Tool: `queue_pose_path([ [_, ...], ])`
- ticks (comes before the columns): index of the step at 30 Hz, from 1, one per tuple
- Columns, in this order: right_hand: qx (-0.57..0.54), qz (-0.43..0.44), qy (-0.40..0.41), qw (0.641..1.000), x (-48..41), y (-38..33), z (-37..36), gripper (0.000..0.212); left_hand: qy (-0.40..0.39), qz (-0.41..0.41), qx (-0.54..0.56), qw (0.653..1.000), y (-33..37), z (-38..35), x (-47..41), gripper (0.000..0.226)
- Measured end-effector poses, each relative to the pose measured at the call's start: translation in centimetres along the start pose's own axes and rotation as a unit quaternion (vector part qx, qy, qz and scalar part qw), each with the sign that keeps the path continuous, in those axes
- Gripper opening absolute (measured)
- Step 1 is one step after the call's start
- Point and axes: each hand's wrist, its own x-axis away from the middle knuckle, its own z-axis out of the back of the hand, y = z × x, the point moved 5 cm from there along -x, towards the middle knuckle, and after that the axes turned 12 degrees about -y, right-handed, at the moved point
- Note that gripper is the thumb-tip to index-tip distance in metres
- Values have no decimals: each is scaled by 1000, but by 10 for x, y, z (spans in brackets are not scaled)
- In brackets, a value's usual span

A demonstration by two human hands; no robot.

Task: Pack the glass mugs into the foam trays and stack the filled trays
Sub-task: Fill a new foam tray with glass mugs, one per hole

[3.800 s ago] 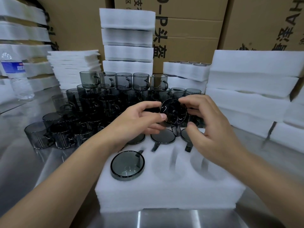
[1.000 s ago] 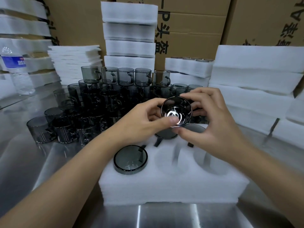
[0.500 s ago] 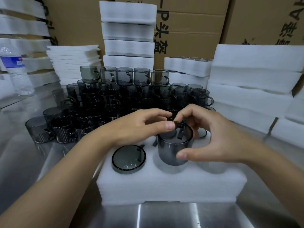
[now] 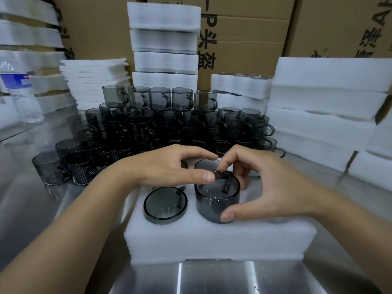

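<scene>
Head view, near edge of the desk (image 4: 212, 279): what worries you?

— The mug (image 4: 214, 206) sits only part-way down the middle front pocket of the foam tray (image 4: 212, 240). I have the right hand (image 4: 275, 187) curled round it, thumb on the near wall, fingers over the far rim. The left hand (image 4: 165, 168) is spread, thumb tip on the rim. Pushed down crooked, I reckon it jams in the foam or knocks the seated mug (image 4: 165, 203) just beside it.

— And further back?

— Shiny steel desk. Loose mugs (image 4: 148, 128) crowd its middle in tiers, and a careless reach could topple them. Foam stacks (image 4: 318, 102) line the right and far edges, with cartons (image 4: 244, 35) behind and a water bottle (image 4: 21, 92) far left.
</scene>
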Motion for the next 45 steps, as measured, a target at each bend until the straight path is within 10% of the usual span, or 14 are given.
queue_pose_path([
  [45,-3,45,-44,998,-6,5,-1,35,-24,25,-42,998,-3,-6,-4,73],
])
